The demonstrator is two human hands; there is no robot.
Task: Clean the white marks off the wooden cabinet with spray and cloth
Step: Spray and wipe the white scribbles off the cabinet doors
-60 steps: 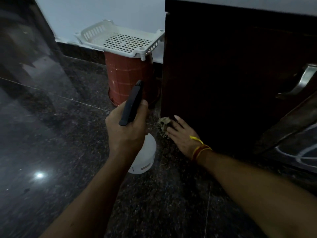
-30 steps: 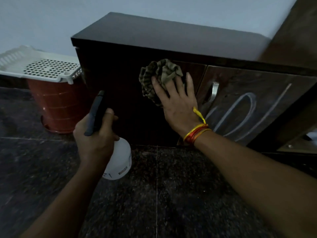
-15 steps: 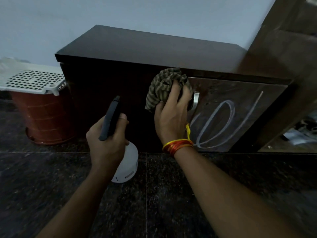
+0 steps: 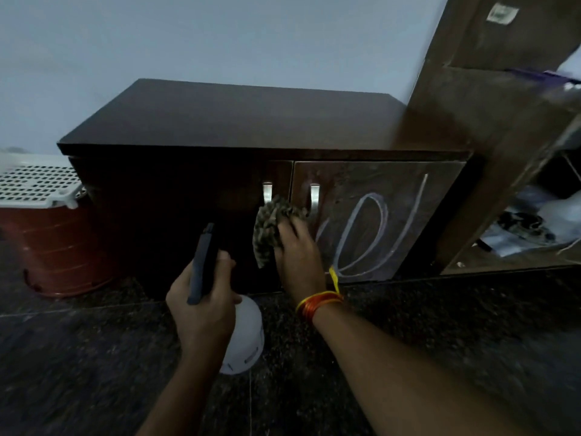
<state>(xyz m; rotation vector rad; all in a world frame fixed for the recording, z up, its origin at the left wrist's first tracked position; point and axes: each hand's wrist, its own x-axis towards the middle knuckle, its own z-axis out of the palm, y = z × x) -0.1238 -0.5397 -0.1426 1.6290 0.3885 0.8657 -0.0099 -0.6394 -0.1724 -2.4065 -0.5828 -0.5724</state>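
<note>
A low dark wooden cabinet (image 4: 239, 121) stands against the wall. Its right door (image 4: 440, 184) carries looping white marks (image 4: 364, 228). My right hand (image 4: 298, 250) presses a bunched green checked cloth (image 4: 270, 228) against the cabinet front between the two metal handles (image 4: 267, 191), just left of the marks. My left hand (image 4: 204, 303) grips a spray bottle with a dark trigger head (image 4: 202, 262) and a white body (image 4: 245, 335), held in front of the left door.
A red bucket (image 4: 53, 247) topped by a white perforated tray (image 4: 34, 184) stands left of the cabinet. A taller wooden unit (image 4: 490, 121) with cluttered shelves rises on the right. The floor (image 4: 94, 372) is dark polished stone.
My right hand brought the cloth up from the floor by the cabinet's left corner to the door front, then down and right toward the handles. The view shifted right; the bottle stayed in my left hand.
</note>
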